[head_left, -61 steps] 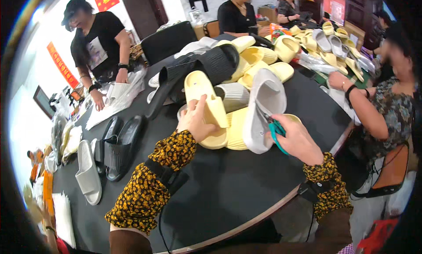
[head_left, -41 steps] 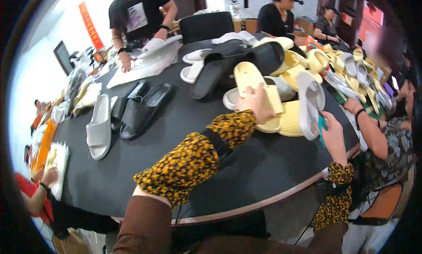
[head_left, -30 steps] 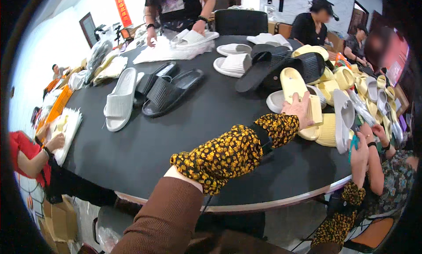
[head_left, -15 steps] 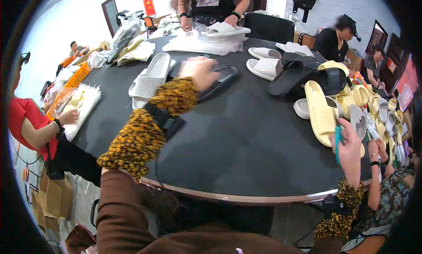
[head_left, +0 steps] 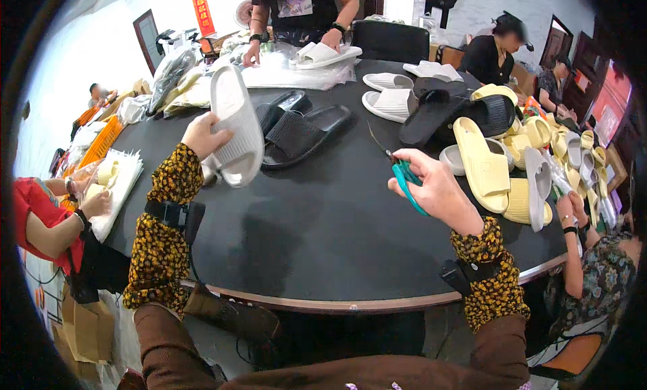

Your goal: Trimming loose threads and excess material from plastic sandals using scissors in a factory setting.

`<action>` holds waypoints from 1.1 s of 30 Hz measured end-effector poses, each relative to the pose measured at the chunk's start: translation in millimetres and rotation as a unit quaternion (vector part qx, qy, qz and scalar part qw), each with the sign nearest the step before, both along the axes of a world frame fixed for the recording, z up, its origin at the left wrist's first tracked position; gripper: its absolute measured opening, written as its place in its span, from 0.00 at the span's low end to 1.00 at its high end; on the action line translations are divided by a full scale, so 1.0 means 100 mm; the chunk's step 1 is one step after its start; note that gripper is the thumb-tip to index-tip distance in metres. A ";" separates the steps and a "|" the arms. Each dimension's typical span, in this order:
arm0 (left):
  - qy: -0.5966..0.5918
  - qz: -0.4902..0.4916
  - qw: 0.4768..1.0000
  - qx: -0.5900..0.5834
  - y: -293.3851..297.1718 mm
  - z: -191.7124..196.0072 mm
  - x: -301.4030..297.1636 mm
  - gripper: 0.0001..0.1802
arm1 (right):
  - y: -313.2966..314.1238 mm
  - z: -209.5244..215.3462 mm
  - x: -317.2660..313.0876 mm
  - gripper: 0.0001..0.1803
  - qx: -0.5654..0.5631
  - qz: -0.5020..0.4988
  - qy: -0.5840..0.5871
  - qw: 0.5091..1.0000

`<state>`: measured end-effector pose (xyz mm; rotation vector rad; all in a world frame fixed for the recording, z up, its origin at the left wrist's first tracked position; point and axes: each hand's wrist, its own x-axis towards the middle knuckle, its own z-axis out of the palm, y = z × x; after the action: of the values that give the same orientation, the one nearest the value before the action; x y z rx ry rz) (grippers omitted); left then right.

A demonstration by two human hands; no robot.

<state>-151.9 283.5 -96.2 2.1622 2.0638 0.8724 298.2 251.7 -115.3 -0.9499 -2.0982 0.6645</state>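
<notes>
My left hand (head_left: 207, 137) is closed on the edge of a light grey slide slipper (head_left: 237, 130), which is tilted up over the left side of the table. Part of another pale piece shows under its lower end, too hidden to tell. In my right hand (head_left: 435, 188) are scissors with teal handles (head_left: 406, 184), their thin dark tip pointing away to the upper left. A black slide slipper (head_left: 296, 144) lies just right of the held slipper, with another black slipper (head_left: 291, 101) behind it.
Right of my right hand lie a yellow slipper (head_left: 482, 164), black slippers (head_left: 435, 117) and white slippers (head_left: 391, 103). More slippers are heaped at the far right. Opposite, a person handles a white slipper (head_left: 327, 55) on plastic bags (head_left: 290, 78). Other people work at both sides.
My left hand has left the black slippers and lifted the light grey slipper. My right hand has moved left with the scissors, away from the yellow slippers.
</notes>
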 end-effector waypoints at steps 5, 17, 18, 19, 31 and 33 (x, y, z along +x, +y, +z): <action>-0.232 -0.097 0.966 -0.063 -0.04 0.31 1.09 0.19 | 0.12 0.00 0.08 0.22 -0.120 -0.019 0.129 0.984; -0.162 -0.130 0.969 -0.131 0.14 -0.27 2.22 0.24 | 0.41 -0.30 0.32 0.23 -0.160 -0.092 0.260 0.948; -0.195 -0.103 0.965 -0.144 0.13 -0.24 2.17 0.24 | 0.42 -0.31 0.31 0.23 -0.164 -0.092 0.262 0.947; -0.189 -0.109 0.972 -0.090 0.22 -0.29 2.06 0.24 | 0.41 -0.32 0.30 0.23 -0.161 -0.088 0.256 0.949; -0.230 0.027 0.973 0.005 -0.02 0.15 1.53 0.28 | 0.33 -0.31 0.24 0.21 -0.181 -0.089 0.219 0.955; -0.165 0.075 0.983 0.008 -0.02 0.13 1.43 0.29 | 0.34 -0.35 0.22 0.22 -0.185 -0.073 0.227 0.953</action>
<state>-9.1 281.6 -83.4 1.7392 2.0703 1.1731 320.1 286.0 -150.1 -1.0233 -1.5118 1.1064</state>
